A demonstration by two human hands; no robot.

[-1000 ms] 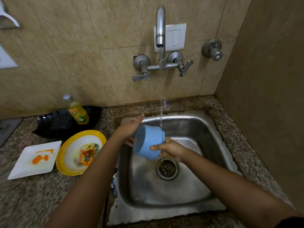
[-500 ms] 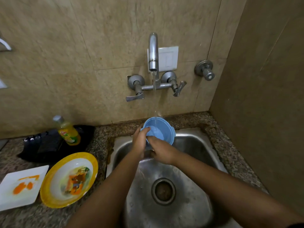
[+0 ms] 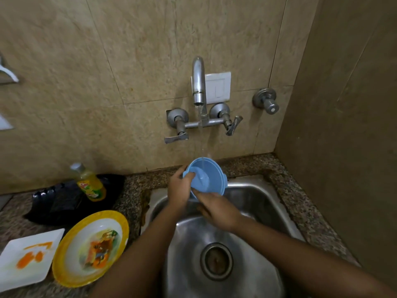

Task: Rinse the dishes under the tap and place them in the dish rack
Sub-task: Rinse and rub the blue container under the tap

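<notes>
Newly raised, wet pale-blue bowl (image 3: 207, 179) is gripped by left hand (image 3: 179, 191) and right hand (image 3: 218, 209)

Bowl (image 3: 206, 178) pale blue. Round plate (image 3: 91, 248) yellow-rimmed, white centre with orange-green picture; square plate (image 3: 28, 260) white, orange smears. Counter (image 3: 300, 201) speckled brown granite.

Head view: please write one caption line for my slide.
Left hand and right hand hold a blue bowl under the running tap, above the steel sink.

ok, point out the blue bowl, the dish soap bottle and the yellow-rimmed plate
blue bowl (image 3: 211, 183), head view, inner wall.
dish soap bottle (image 3: 91, 186), head view, yellow body by the label.
yellow-rimmed plate (image 3: 58, 263), head view, left part of its yellow rim.
</notes>
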